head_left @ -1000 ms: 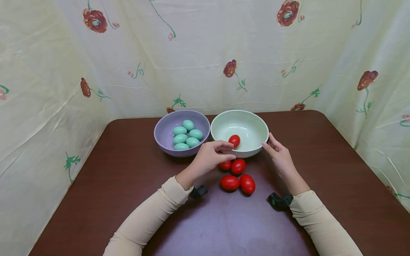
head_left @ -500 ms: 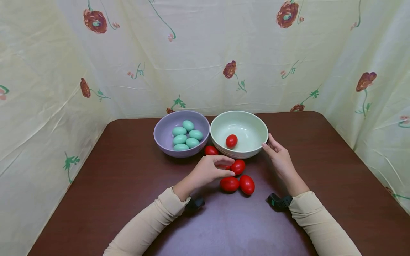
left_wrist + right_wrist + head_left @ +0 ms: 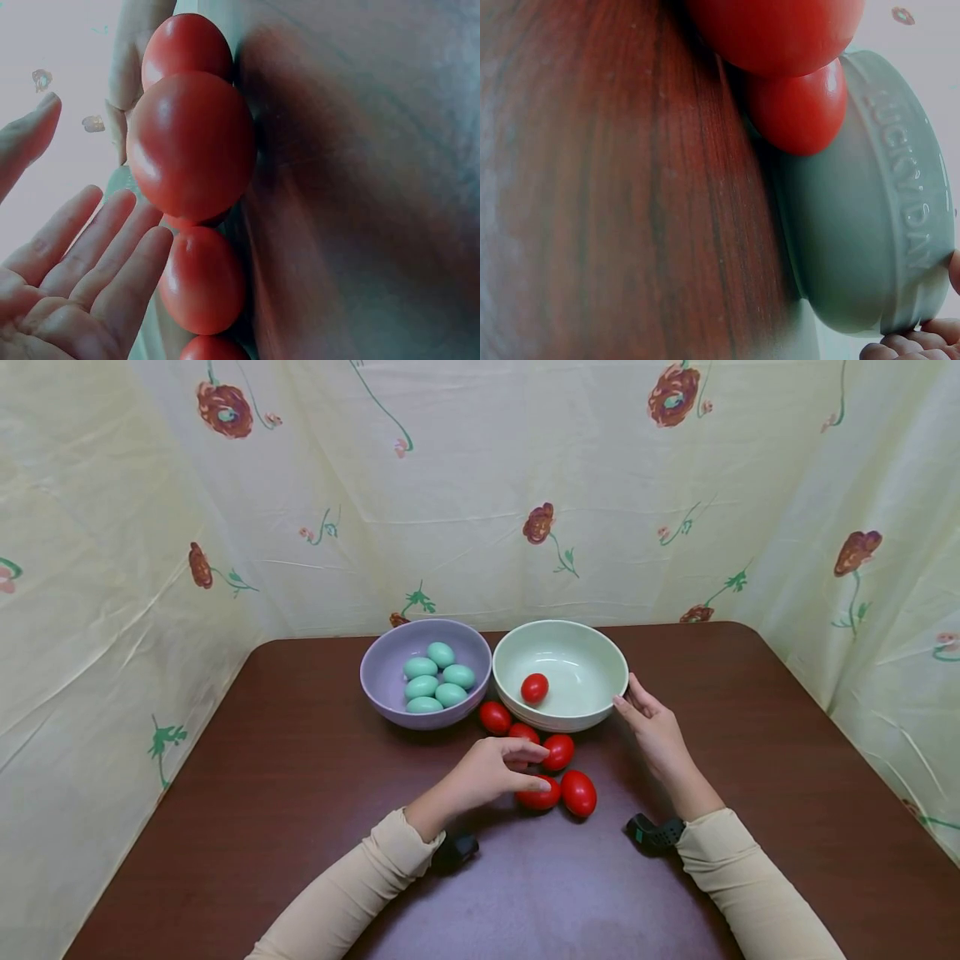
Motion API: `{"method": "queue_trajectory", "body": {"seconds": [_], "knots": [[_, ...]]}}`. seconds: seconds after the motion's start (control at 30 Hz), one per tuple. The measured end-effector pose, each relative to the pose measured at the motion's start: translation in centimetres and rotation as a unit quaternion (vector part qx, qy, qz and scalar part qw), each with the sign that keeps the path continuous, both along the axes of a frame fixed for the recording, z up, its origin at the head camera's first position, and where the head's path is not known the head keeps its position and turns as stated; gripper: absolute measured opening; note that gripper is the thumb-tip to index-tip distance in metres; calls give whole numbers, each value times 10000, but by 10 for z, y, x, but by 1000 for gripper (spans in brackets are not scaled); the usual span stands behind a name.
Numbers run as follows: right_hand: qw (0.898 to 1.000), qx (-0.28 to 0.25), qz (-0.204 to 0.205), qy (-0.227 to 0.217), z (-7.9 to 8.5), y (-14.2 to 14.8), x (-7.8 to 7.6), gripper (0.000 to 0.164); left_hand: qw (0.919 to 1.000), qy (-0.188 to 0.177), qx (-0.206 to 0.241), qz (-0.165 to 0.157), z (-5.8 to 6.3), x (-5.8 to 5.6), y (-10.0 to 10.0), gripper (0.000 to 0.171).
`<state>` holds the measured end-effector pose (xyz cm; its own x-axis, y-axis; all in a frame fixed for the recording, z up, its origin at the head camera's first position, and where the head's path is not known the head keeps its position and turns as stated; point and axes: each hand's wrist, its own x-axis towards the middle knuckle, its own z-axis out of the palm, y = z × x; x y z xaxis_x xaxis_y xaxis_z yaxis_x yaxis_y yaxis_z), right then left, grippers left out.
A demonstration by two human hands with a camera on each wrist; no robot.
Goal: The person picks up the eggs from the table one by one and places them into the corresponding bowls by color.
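Note:
In the head view my left hand hovers above loose red eggs, thumb and fingers spread apart with nothing between them. Its thumb overlaps one red egg, and the fingertips reach the edge of another egg. The left wrist view shows the straight fingers beside a large, close red egg. My right hand holds the right side of the pale green bowl, thumb at the rim and fingers round the outside. One red egg lies inside that bowl.
A purple bowl with several teal eggs stands left of the green one, rims close together. More red eggs lie before the bowls, one at the gap and one at the right. A floral curtain hangs behind the brown table.
My left hand has let go of the red egg in the green bowl and drawn back toward me over the loose eggs. That egg has rolled left. My right hand stays at the bowl.

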<state>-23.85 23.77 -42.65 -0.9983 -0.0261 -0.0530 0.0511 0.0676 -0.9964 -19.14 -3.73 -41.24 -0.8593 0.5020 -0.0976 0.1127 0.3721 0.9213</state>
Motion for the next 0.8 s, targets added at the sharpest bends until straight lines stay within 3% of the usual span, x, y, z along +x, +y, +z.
{"method": "queue_trajectory", "body": {"seconds": [0.8], "knots": [[10000, -47, -13, -53, 1, -1, 2, 69, 9983, 94, -569, 72, -8, 0, 2, 40]]}}
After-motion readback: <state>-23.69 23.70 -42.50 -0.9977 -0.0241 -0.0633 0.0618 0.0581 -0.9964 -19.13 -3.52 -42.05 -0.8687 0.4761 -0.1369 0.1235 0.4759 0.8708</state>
